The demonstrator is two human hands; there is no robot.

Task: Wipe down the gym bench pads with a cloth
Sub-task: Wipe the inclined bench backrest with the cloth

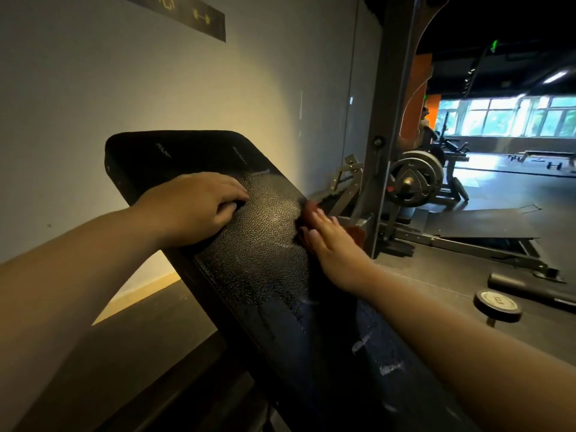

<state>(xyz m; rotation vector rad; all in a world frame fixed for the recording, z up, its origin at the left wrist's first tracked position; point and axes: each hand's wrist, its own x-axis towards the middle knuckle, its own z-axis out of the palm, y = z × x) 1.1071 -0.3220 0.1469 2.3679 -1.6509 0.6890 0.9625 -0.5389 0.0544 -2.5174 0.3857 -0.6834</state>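
Wall (78, 104) in pale grey rises behind and to the left of the bench pad (265, 244), with a dark sign (187, 14) high above the pad's top end. The pad is black, grainy and tilted, its upper end toward the wall, and damp streaks shine along its middle. On the pad's upper left part rests the left hand (199, 204), its fingers loosely bent on the surface and holding nothing. At the pad's right edge the right hand (330, 247) lies with straight fingers laid flat on a reddish-brown cloth (357, 233), pressing it against the pad's side; the cloth shows beyond the fingertips and beside the palm. Just right of the pad stands a grey steel upright (383, 135). Farther right of the pad sits a loaded weight plate (414, 179) on a machine, and nearer, on the dark floor (467, 269), a round dumbbell end (497, 305). Bright windows (514, 116) line the far side, well right of the pad.
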